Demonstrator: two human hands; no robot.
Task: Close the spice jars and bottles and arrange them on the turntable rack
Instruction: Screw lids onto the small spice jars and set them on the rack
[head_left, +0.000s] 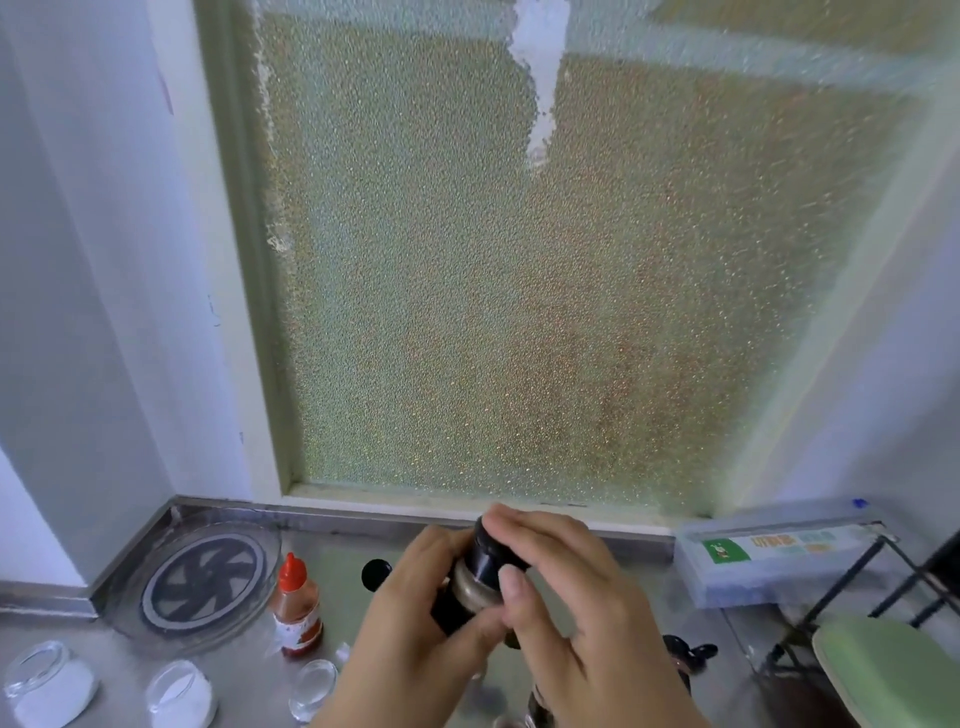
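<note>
Black cap (491, 553) pinched by right hand (561, 597); left hand (410, 613) grips bottle (462, 597).

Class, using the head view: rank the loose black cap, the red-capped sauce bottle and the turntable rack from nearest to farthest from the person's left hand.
1. Loose black cap: on the counter just left of the left hand.
2. Red-capped sauce bottle: standing further left.
3. Turntable rack: farthest, in the left corner by the wall.

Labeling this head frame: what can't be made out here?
- Bottle body and label: covered by left hand and right hand.
- Whether its black cap is fully seated: fingers hide the seam.
- Glass jars: cut by the bottom edge.
- Box text: blurred.
</note>
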